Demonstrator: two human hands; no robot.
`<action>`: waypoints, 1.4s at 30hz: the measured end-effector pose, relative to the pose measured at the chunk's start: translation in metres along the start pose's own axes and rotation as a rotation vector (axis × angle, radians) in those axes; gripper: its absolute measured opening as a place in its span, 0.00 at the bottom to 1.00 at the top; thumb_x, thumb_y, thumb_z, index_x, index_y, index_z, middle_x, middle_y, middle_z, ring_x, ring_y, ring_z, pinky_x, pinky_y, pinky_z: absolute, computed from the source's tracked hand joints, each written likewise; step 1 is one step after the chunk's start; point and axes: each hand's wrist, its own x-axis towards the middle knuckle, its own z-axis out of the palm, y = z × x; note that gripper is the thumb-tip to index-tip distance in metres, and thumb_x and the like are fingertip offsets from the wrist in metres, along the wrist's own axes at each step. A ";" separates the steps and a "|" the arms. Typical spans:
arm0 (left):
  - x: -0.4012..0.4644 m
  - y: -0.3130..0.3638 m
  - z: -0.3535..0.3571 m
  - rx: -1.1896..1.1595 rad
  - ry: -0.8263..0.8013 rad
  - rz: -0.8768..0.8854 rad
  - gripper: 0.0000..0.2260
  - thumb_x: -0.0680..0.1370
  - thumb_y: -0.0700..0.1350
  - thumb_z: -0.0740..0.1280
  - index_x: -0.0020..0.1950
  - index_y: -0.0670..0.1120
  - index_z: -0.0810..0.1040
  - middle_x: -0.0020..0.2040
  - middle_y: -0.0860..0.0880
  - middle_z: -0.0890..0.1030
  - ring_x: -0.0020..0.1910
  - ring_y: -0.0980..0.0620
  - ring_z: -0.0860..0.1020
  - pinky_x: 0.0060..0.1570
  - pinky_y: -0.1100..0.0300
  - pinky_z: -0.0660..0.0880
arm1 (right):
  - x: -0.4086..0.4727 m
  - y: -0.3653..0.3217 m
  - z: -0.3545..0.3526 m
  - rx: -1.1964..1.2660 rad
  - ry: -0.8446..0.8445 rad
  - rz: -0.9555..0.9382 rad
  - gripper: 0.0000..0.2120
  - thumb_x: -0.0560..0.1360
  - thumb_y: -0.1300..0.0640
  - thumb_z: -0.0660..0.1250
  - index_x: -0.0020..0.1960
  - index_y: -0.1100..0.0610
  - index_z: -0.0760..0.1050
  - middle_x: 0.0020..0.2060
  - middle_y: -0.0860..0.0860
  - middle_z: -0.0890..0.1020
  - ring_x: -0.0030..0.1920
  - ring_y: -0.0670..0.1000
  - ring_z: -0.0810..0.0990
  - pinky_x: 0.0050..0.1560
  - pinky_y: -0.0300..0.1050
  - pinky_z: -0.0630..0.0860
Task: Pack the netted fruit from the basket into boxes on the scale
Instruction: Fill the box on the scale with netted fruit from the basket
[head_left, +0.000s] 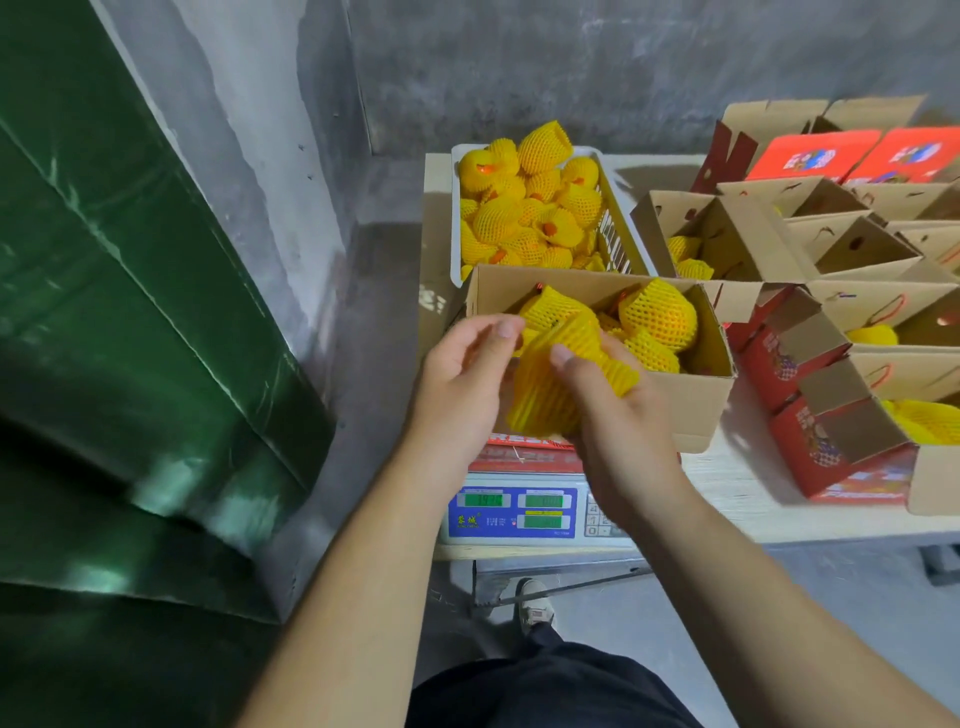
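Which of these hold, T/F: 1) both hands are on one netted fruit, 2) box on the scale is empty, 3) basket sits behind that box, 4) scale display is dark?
1) True: the left hand and right hand hold one netted fruit over the near edge of the box.
2) False: the box on the scale already holds several netted fruit.
3) True: the white basket, heaped with netted fruit, sits directly behind it.
4) False: the scale shows lit green readouts, digits too blurred to read.
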 end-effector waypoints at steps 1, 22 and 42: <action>0.002 -0.002 -0.001 -0.017 0.065 -0.006 0.07 0.85 0.51 0.65 0.56 0.57 0.84 0.52 0.57 0.86 0.54 0.56 0.82 0.58 0.52 0.80 | 0.010 -0.009 0.001 -0.015 0.028 -0.061 0.10 0.78 0.47 0.72 0.57 0.49 0.83 0.51 0.57 0.85 0.56 0.64 0.82 0.60 0.71 0.79; 0.007 -0.016 -0.009 0.129 0.082 -0.042 0.08 0.85 0.48 0.65 0.57 0.59 0.82 0.55 0.59 0.84 0.55 0.62 0.81 0.52 0.62 0.78 | 0.050 -0.029 0.005 -0.833 -0.247 -0.126 0.22 0.81 0.58 0.68 0.75 0.55 0.72 0.71 0.51 0.77 0.72 0.52 0.73 0.74 0.53 0.70; 0.010 -0.026 -0.001 0.136 0.099 -0.010 0.07 0.83 0.46 0.67 0.56 0.57 0.83 0.55 0.55 0.86 0.57 0.56 0.82 0.56 0.57 0.78 | 0.032 -0.016 -0.007 -0.757 -0.322 -0.117 0.18 0.83 0.57 0.67 0.72 0.56 0.75 0.64 0.51 0.80 0.66 0.49 0.78 0.70 0.52 0.73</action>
